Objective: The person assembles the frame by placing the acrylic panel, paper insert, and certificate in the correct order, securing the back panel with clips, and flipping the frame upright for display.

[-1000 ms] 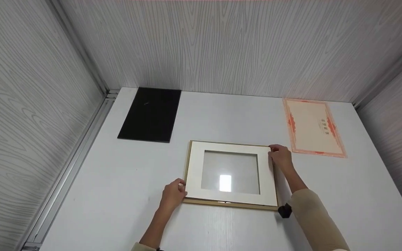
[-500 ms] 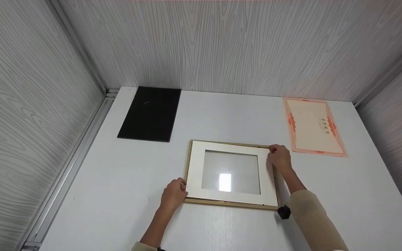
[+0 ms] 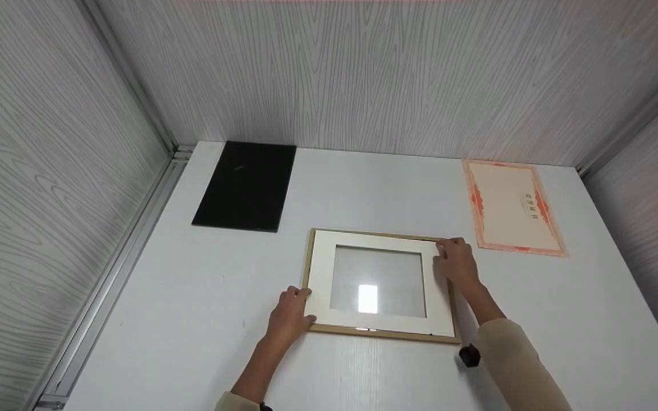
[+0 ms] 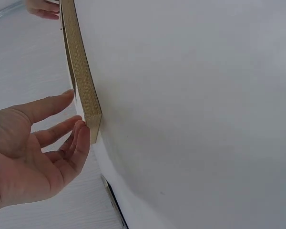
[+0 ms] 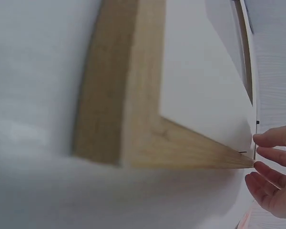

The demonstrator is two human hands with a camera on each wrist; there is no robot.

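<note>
A wooden picture frame point(image 3: 385, 337) lies on the white table, with a white mat board point(image 3: 378, 324) set within it. Through the mat's cut-out shows a glossy clear pane point(image 3: 377, 279) with a bright reflection. My left hand point(image 3: 290, 317) touches the near left corner, thumb and fingers spread along the mat's edge; in the left wrist view its fingertips meet the wooden side. At the far right corner, my right hand point(image 3: 458, 264) rests its fingertips on mat and frame. The right wrist view shows a bare strip of wood point(image 5: 190, 143) beside the mat.
A black backing board point(image 3: 246, 187) lies at the far left of the table point(image 3: 180, 319). To the far right is a certificate sheet point(image 3: 506, 208) with an orange-red border. Grey wood-grain panels point(image 3: 363, 74) enclose the back and sides.
My left hand has shifted right, its thumb and fingers now over the mat's left edge. My right fingertips have slid slightly left onto the mat. The board and certificate sheet stay put.
</note>
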